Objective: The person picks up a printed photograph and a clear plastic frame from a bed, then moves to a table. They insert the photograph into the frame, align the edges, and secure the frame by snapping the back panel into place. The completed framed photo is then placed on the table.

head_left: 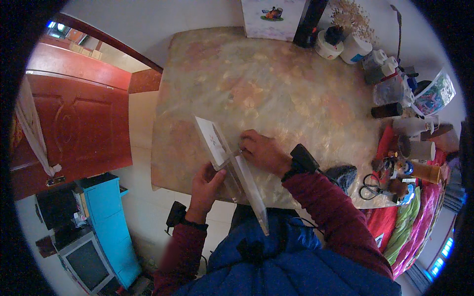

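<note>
A clear plastic holder [249, 185] with a white printed card [211, 139] at its far end is held tilted over the near edge of the table. From the left, my left hand [203, 191] pinches its lower edge between thumb and fingers. My right hand [264, 152] is at the other side, its fingers bent and closed at the holder's edge near the card. The right fingertips are partly hidden, so their exact grip is hard to see. The near end of the holder reaches back toward my blue jacket.
A patterned cover lies over the table [266, 84]. Along its right side stand bottles, a black cylinder [386, 110], cups, and scissors [370, 187] beside a dark fuzzy object [342, 176]. A white box [274, 19] is at the back. To the left are a red door [74, 118] and blue cabinet [106, 222].
</note>
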`<state>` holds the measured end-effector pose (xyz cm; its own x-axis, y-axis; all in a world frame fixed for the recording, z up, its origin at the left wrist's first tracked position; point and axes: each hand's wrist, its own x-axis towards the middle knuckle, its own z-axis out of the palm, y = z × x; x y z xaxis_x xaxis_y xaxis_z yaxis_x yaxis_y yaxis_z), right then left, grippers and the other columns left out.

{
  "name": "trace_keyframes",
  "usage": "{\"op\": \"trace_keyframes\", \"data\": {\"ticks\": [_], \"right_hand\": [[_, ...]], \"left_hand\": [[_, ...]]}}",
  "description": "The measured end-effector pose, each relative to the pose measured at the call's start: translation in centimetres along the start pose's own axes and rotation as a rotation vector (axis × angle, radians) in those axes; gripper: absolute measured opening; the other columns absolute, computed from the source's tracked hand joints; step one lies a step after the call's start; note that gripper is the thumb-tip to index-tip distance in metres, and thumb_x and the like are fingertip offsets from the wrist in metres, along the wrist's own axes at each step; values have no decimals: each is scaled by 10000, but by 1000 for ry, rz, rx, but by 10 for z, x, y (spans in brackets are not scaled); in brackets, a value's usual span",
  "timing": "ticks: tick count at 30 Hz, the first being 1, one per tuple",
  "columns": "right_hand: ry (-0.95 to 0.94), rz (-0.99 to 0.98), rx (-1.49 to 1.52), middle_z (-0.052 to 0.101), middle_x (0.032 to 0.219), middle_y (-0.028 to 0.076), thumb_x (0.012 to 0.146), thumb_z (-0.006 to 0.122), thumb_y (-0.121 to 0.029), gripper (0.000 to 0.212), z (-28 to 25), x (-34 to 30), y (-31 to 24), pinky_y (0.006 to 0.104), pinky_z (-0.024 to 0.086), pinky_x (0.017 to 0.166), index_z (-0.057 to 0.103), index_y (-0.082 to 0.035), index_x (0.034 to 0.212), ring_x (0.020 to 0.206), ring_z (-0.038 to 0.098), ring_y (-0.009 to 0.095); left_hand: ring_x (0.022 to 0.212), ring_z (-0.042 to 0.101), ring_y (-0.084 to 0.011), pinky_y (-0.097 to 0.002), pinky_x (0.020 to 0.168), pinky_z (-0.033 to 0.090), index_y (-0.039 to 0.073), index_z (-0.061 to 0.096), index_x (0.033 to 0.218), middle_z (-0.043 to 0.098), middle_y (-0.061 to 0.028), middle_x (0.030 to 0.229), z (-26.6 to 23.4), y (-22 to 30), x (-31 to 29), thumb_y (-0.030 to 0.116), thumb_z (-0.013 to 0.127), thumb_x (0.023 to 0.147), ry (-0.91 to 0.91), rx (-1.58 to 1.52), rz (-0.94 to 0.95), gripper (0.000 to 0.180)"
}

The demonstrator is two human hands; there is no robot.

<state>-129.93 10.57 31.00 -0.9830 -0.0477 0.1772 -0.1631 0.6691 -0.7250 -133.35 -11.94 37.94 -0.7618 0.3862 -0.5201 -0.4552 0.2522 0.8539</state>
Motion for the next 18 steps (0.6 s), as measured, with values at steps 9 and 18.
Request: {"op": "trace_keyframes", "data": {"ticks": [9, 18], "right_hand": [[25, -17, 5, 593, 1164, 81, 868, 631, -190, 137, 1, 1, 3, 410, 583, 722, 664, -82, 946, 897, 676, 301], [-46, 2, 12, 581, 1175, 108, 877, 611, -162, 127, -4, 2, 1, 402, 573, 771, 657, -65, 946, 960, 660, 310]], "left_hand": [[1085, 605, -161, -315, 956, 479, -24, 550, 1303, 652, -87, 1196, 2, 4, -2, 163, 677, 938, -14, -11, -24, 429], [1067, 607, -163, -312, 950, 477, -29, 545, 1308, 653, -87, 1187, 1, 2, -1, 180, 682, 940, -19, 0, 8, 445]]}}
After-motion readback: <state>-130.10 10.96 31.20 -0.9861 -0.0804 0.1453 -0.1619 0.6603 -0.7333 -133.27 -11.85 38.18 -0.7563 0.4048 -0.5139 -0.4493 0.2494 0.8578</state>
